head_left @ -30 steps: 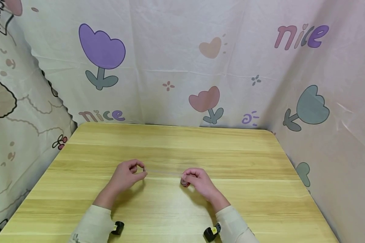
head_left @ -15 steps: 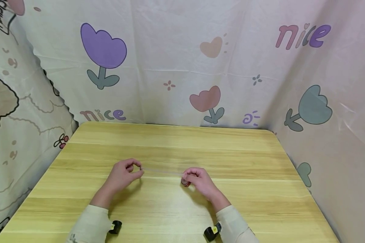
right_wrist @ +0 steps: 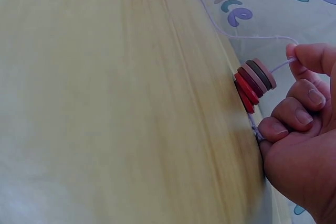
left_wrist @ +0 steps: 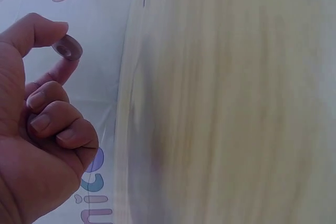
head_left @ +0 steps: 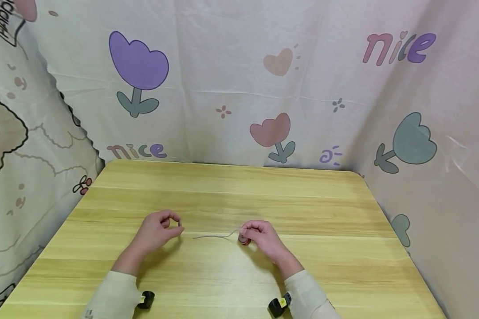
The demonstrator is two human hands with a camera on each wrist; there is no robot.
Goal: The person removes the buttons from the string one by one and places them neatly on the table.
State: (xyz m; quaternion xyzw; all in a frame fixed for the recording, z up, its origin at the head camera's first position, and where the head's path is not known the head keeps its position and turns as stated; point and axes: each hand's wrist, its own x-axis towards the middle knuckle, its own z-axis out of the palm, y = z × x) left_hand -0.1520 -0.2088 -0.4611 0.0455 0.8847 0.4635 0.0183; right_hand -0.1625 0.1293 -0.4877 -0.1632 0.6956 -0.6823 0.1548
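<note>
Showing just below the fingers of the right hand (head_left: 261,237), a short stack of round discs in red, maroon, dark grey and dusty pink (right_wrist: 254,82) is threaded on a thin, pale lavender string (right_wrist: 247,37). The right thumb and forefinger are clamped together on the string, close to the stack's dusty-pink end; the other fingers of that hand are curled in toward the palm. Beyond the red end, a bit of string with a small knot (right_wrist: 256,131) shows right by the curled fingers. Whether the stack touches the surface beneath cannot be told. From the pinch, the longer, loose part of the string bends away toward the left hand (head_left: 157,232) and ends short of its fingertips, well clear of them.

The left thumb and forefinger pinch a small brown disc with a hollow in its face (left_wrist: 70,47), held on edge between their tips, apart from the string and the stack; the remaining left fingers are folded inward.

Under both hands spreads the light yellow wood-grain bench (head_left: 231,195). Behind the fingers are cream-coloured sleeves (head_left: 113,294), each with a small black device at the wrist (head_left: 278,305). Farther out, past the bench's far edge, hangs a white cloth backdrop printed with flowers, hearts and the word "nice" (head_left: 207,57).
</note>
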